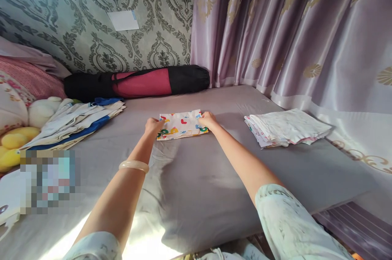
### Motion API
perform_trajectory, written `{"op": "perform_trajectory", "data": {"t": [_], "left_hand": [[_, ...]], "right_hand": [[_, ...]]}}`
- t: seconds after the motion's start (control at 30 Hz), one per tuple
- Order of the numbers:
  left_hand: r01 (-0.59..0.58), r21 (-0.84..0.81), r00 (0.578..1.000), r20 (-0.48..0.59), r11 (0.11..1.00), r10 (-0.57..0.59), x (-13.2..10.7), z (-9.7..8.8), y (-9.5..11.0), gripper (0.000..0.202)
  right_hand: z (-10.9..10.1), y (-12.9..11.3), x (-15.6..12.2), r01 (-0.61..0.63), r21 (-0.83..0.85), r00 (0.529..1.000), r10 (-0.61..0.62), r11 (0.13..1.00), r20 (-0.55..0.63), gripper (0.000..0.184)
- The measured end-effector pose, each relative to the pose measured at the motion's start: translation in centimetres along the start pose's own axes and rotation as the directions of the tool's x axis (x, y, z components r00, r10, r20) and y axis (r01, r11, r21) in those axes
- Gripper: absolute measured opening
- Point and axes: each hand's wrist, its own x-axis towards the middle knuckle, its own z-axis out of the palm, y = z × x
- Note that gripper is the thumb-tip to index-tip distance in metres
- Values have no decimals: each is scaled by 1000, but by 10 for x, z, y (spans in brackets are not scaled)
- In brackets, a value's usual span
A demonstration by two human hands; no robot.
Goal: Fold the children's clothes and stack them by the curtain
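A white cloth [179, 124] printed with bright coloured shapes is folded into a flat rectangle, low over the grey sheet, in the middle of the head view. My left hand [153, 127] pinches its left end, thumb on top. At the opposite end my right hand [208, 119] grips the cloth in the same way. Both arms reach forward, and a pale bangle [134, 165] circles my left wrist. Whether the cloth rests on the sheet or is lifted slightly I cannot tell.
On the right lies a stack of folded white cloths [289, 127]. A pile of white and blue cloths [76, 121] is at left, beside plush toys [18, 139]. A black and pink roll bag [137, 82] lies along the wall. Curtains [275, 19] hang at right over the bed [214, 182].
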Motion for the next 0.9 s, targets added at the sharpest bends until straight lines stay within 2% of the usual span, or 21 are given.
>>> {"op": "perform_trajectory", "data": {"t": [0.07,0.17,0.27,0.37,0.5,0.67,0.8,0.9], "left_hand": [[25,-101,1000,5,995,-25,0,-1,1,21],[97,-278,995,33,956,-92,-1,-4,2,21],[128,-364,992,50,923,-118,2,-6,2,21],[101,-417,995,59,903,-85,4,-7,1,21],[39,-465,997,83,884,0,-4,-11,5,16],[-23,-558,994,76,829,79,-29,-21,27,16],[-105,-588,986,44,802,162,-43,-23,46,17],[-125,-557,979,64,821,192,-51,-19,59,16]], "right_hand": [[-1,1,2,-35,140,999,36,990,-3,6],[-5,-1,1,-129,334,992,126,934,32,19],[-10,-4,-1,-163,411,987,148,897,69,16],[-12,-6,-4,-175,441,985,150,881,91,10],[-10,-4,-4,-153,438,988,132,886,78,6],[-14,-2,-6,-94,396,995,96,914,14,7],[-35,3,-13,3,205,996,15,979,-87,12],[-58,10,-22,47,102,991,-33,994,-132,14]]}}
